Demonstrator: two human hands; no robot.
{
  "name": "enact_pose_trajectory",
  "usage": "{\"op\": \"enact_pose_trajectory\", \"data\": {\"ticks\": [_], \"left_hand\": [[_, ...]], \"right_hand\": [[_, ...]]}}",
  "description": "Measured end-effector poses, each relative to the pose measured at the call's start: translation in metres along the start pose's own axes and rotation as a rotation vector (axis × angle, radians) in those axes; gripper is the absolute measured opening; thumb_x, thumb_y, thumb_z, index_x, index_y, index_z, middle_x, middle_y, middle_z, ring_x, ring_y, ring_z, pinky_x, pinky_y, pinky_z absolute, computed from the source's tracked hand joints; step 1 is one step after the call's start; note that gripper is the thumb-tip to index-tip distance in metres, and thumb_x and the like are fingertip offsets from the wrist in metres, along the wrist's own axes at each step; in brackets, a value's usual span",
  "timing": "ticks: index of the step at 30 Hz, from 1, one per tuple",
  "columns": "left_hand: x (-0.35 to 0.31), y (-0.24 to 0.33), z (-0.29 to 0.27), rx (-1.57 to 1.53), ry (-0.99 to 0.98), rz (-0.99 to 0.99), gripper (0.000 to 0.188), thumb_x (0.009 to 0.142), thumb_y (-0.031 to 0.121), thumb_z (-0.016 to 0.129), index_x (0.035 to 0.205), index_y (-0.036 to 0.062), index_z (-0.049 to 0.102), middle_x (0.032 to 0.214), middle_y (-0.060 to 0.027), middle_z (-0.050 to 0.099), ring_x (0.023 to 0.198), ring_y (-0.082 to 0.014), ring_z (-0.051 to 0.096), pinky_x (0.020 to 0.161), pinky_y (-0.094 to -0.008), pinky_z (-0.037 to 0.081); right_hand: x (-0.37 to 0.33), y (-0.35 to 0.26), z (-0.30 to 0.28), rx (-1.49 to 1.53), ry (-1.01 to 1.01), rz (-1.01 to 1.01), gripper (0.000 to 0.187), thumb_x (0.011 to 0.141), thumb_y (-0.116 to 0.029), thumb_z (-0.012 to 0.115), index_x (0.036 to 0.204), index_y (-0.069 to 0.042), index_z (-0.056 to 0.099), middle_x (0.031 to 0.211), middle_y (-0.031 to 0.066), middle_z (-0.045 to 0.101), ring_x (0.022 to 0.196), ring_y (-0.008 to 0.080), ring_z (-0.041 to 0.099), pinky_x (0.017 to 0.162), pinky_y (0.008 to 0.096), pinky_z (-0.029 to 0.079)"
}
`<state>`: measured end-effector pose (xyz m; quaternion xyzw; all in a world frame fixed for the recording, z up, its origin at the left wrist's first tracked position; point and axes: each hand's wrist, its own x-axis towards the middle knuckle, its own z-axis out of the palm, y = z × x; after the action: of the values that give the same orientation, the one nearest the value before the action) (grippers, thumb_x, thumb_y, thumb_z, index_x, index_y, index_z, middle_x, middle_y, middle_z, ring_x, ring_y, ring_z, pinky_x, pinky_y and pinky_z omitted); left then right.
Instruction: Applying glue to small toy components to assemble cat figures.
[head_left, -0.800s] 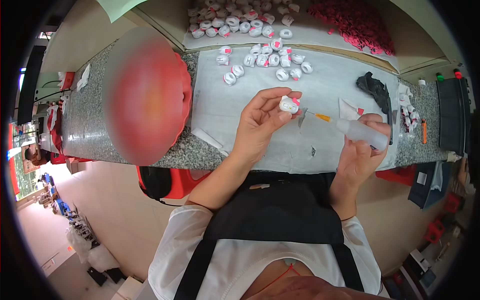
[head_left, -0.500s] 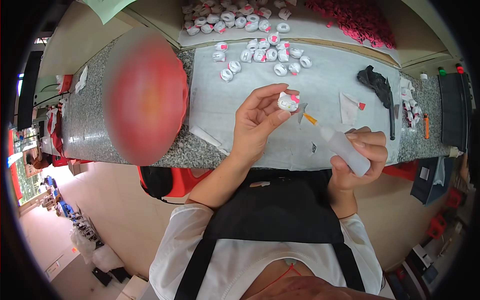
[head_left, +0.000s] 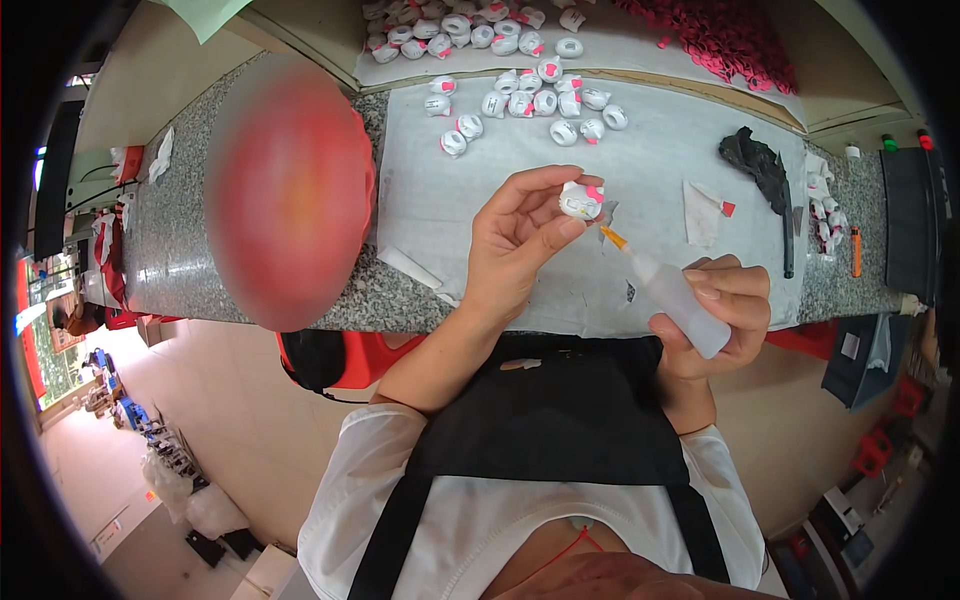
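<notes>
Head view: my left hand (head_left: pixel 515 250) pinches the white figure (head_left: pixel 580 201) above the desk (head_left: pixel 660 160); my right hand (head_left: pixel 722 315) wraps the glue bottle (head_left: pixel 672 295), nozzle at its 5 o'clock. I should squeeze gently.

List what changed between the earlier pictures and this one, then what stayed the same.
The right hand lifted the squeeze bottle off the table toward the left hand, so its orange nozzle now nearly touches the small white figure. Nothing was picked up or let go. The left hand still pinches the figure at the same spot, and the loose white figures on the table lie as before.
</notes>
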<state>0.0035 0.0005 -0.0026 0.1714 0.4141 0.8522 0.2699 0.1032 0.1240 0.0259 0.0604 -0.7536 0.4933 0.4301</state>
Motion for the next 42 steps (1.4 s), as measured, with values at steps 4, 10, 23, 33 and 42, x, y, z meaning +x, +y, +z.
{"op": "enact_pose_trajectory", "data": {"ticks": [4,10,23,33,42], "left_hand": [[-0.0002,0.0002,-0.0005,0.004,0.001,0.004,0.036,0.071,0.002,0.055,0.104,-0.0001,0.042,0.101,-0.0166,0.049,0.09,-0.0194,0.051,0.078,-0.0334,0.042],[-0.0008,-0.0005,-0.0005,0.01,-0.013,0.004,0.036,0.071,0.002,0.055,0.104,-0.0001,0.042,0.101,-0.0169,0.049,0.089,-0.0194,0.051,0.078,-0.0327,0.042],[-0.0011,-0.0014,0.0006,0.014,-0.021,-0.005,0.034,0.07,-0.002,0.054,0.103,-0.0011,0.042,0.101,-0.0171,0.049,0.091,-0.0193,0.05,0.079,-0.0315,0.042],[-0.0021,-0.0054,-0.0024,0.286,-0.059,0.161,0.031,0.069,-0.007,0.053,0.099,-0.0026,0.046,0.101,-0.0149,0.048,0.093,-0.0193,0.048,0.079,-0.0283,0.039],[-0.0023,-0.0052,-0.0017,0.371,-0.045,0.182,0.032,0.068,-0.008,0.052,0.099,-0.0031,0.047,0.1,-0.0149,0.048,0.094,-0.0199,0.047,0.08,-0.0292,0.037]], "right_hand": [[0.0,-0.0004,-0.0016,0.006,0.009,0.006,0.041,0.054,-0.008,0.073,0.086,-0.006,0.048,0.08,0.0073,0.045,0.057,0.0145,0.047,0.05,0.0227,0.04],[0.0001,0.0008,-0.0007,-0.015,0.029,-0.028,0.04,0.055,-0.008,0.073,0.087,-0.006,0.047,0.081,0.0075,0.045,0.057,0.0144,0.047,0.049,0.0223,0.04],[-0.0026,-0.0003,0.0018,-0.079,0.057,-0.002,0.037,0.061,-0.025,0.069,0.083,-0.007,0.045,0.075,0.0058,0.046,0.055,0.0129,0.045,0.049,0.023,0.04],[-0.0014,-0.001,0.0049,-0.089,0.047,-0.005,0.037,0.061,-0.023,0.07,0.084,-0.007,0.045,0.075,0.0063,0.047,0.054,0.0131,0.045,0.05,0.024,0.04],[-0.0012,-0.0016,0.0028,-0.078,0.031,0.017,0.037,0.061,-0.021,0.07,0.084,-0.006,0.045,0.075,0.0066,0.046,0.053,0.0124,0.044,0.049,0.0233,0.039]]}}
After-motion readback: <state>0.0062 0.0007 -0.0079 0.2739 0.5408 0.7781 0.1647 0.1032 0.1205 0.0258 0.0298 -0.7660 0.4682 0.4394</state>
